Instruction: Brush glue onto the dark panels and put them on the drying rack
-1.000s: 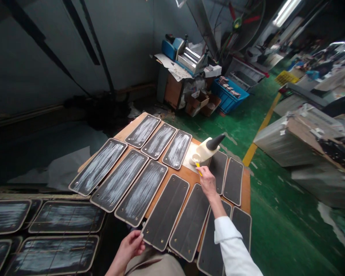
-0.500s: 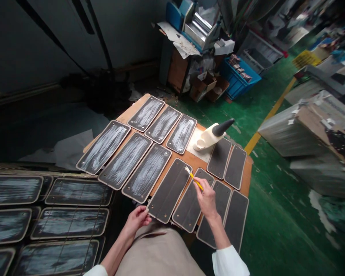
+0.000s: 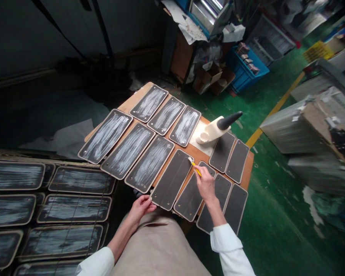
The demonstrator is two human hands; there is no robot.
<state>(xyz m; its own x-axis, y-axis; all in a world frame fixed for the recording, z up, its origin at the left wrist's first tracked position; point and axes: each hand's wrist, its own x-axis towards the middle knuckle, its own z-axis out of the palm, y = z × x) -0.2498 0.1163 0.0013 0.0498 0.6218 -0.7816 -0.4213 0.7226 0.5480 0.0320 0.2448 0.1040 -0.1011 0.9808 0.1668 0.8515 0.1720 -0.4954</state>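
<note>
My right hand [image 3: 206, 186] is closed round a small yellow-handled brush [image 3: 196, 167] with whitish bristles. The bristles are at the upper right corner of a bare dark rectangular panel [image 3: 171, 181] with a pale rim; whether they touch it I cannot tell. At that panel's near left corner, my left hand [image 3: 142, 208] pinches the edge between thumb and fingers. To its left lies a panel [image 3: 150, 164] streaked with white, one of several like it. More bare panels [image 3: 191, 196] lie to the right, partly behind my right hand and forearm.
Panels rest on a brown board [image 3: 248, 168]. A cream plastic container [image 3: 214, 130] with a black tapered top stands on a white sheet at its far side. Streaked panels fill a rack [image 3: 110, 203] on the left. Beyond are a blue crate [image 3: 254, 71] and cardboard boxes [image 3: 206, 78].
The camera view has shifted, so the board and panels sit slightly higher in the picture. Both hands keep their grips, and the brush stays near the same panel corner.
</note>
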